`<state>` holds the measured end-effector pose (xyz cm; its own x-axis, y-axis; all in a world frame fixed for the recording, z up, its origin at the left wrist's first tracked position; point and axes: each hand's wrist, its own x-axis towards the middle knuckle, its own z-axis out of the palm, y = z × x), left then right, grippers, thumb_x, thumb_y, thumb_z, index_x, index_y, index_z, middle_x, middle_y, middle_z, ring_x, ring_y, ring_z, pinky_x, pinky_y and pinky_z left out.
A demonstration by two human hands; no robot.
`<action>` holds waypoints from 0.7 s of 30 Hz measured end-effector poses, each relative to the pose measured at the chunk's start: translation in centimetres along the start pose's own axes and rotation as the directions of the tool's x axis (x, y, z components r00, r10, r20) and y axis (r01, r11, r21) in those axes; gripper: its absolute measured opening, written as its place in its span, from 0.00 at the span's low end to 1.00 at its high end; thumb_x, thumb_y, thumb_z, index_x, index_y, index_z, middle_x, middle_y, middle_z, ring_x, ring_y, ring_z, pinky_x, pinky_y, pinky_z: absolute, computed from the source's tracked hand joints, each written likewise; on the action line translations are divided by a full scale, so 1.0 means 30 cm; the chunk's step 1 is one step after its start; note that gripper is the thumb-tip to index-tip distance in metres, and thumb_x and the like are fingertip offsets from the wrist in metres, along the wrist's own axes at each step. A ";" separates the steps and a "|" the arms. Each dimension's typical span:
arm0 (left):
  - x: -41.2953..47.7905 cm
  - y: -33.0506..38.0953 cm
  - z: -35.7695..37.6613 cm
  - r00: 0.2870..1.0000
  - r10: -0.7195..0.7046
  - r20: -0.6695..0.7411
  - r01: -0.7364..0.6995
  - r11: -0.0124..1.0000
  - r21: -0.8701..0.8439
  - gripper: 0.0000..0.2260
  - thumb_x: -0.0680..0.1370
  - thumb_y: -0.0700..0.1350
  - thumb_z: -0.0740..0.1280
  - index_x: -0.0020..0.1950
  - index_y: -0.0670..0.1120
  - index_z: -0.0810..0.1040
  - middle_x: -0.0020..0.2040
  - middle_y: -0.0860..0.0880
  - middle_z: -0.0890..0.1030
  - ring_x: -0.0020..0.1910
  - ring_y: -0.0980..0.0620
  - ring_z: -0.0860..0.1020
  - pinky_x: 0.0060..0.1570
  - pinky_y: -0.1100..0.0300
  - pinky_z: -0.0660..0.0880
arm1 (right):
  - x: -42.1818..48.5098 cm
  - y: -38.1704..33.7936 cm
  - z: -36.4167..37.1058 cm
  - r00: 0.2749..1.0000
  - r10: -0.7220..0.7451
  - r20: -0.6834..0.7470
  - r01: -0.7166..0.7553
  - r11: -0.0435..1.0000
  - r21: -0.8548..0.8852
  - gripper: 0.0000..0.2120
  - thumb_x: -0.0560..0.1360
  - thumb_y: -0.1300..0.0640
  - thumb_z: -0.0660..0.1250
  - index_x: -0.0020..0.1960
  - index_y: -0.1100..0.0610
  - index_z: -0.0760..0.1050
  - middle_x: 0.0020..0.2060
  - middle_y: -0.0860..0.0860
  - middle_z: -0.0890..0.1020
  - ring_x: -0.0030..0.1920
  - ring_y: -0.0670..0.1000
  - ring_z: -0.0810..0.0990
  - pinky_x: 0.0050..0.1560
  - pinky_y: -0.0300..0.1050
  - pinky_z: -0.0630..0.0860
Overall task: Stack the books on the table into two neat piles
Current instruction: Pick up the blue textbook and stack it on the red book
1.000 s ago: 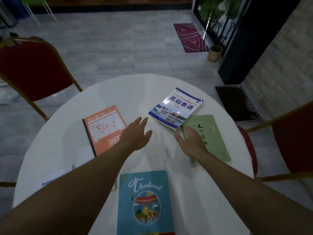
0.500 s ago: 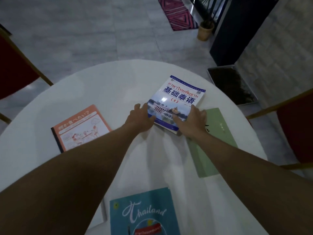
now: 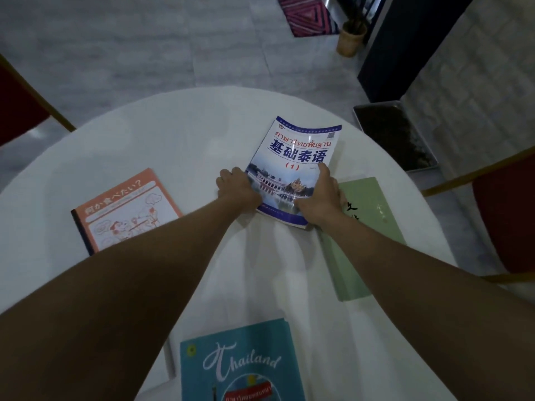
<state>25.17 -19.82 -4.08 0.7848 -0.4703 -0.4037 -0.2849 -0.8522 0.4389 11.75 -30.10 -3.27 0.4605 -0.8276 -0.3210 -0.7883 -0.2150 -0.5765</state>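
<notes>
A blue-and-white language textbook (image 3: 298,157) lies at the far middle of the round white table (image 3: 173,134). My left hand (image 3: 237,189) grips its near left edge. My right hand (image 3: 321,198) holds its near right corner, thumb on the cover; the near edge looks slightly raised. A pale green book (image 3: 367,224) lies to the right, partly under my right wrist. An orange book (image 3: 127,209) with cartoon drawings lies at the left. A teal "Thailand" book (image 3: 240,363) rests at the near edge, with a white sheet's edge showing beside it.
Red chairs with gold frames stand at the left (image 3: 17,111) and right (image 3: 503,209) of the table. On the floor beyond the table are a dark tray (image 3: 396,137), a potted plant (image 3: 350,39) and a patterned rug (image 3: 304,15).
Both hands reached forward from the table's middle and closed on the blue-and-white textbook. The book has turned a little and its near edge has come up. The view tilted down.
</notes>
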 end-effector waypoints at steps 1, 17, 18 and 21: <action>-0.010 -0.001 -0.005 1.000 0.015 0.027 -0.014 0.999 -0.044 0.32 0.72 0.48 0.75 0.70 0.41 0.65 0.67 0.40 0.66 0.66 0.44 0.68 0.60 0.58 0.69 | -0.013 0.004 -0.003 1.000 -0.028 0.005 0.028 0.998 0.055 0.52 0.68 0.67 0.76 0.81 0.48 0.50 0.68 0.53 0.75 0.71 0.56 0.71 0.73 0.52 0.67; -0.434 -0.149 -0.173 0.958 -0.068 0.278 0.191 0.875 -0.445 0.15 0.70 0.35 0.72 0.53 0.45 0.74 0.52 0.44 0.82 0.47 0.48 0.81 0.43 0.56 0.80 | -0.389 0.053 -0.118 0.946 -0.151 0.286 -0.038 0.825 0.563 0.37 0.69 0.77 0.73 0.72 0.53 0.71 0.58 0.50 0.82 0.57 0.52 0.83 0.41 0.44 0.84; -0.470 -0.166 -0.173 0.957 -0.098 0.274 0.216 0.870 -0.443 0.13 0.71 0.36 0.72 0.53 0.44 0.74 0.52 0.44 0.82 0.46 0.48 0.81 0.42 0.58 0.80 | -0.418 0.057 -0.123 0.941 -0.153 0.303 -0.050 0.820 0.570 0.38 0.69 0.78 0.72 0.73 0.53 0.69 0.58 0.50 0.81 0.55 0.51 0.83 0.38 0.42 0.84; -0.586 -0.214 -0.160 0.970 -0.131 0.205 0.216 0.849 -0.482 0.20 0.72 0.38 0.72 0.62 0.42 0.70 0.57 0.43 0.80 0.52 0.45 0.81 0.50 0.51 0.82 | -0.498 0.079 -0.132 0.920 -0.153 0.361 -0.089 0.814 0.573 0.36 0.70 0.79 0.70 0.68 0.49 0.66 0.54 0.48 0.77 0.50 0.50 0.82 0.33 0.42 0.83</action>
<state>15.84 -4.97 4.04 0.6859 -0.3919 -0.6131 0.1928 -0.7146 0.6724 1.38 -20.30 3.13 0.6918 -0.5410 -0.4782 -0.4492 0.1961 -0.8717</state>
